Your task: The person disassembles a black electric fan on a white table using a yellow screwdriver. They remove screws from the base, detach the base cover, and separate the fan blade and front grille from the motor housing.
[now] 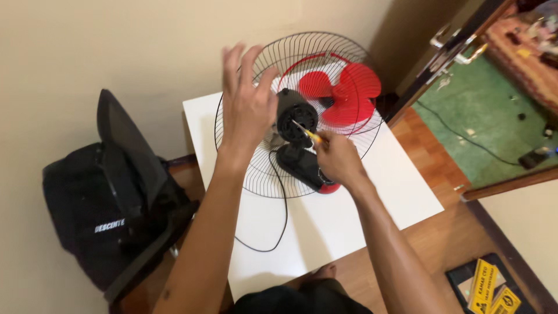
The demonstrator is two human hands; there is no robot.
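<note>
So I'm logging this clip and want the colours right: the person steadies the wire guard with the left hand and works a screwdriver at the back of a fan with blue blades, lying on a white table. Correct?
Not quite. The fan blades are red, not blue, as the head view shows. The rest holds: the left hand rests on the wire guard, the right hand holds a screwdriver at the fan's black motor housing, on the white table.

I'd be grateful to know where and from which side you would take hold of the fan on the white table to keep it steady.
Probably the black motor housing of the fan, from the left, where the left hand spreads on the wire grille. The housing is solid; the grille's thin wires would likely flex. The right hand works a screwdriver on the right side, so keep that clear.
</note>
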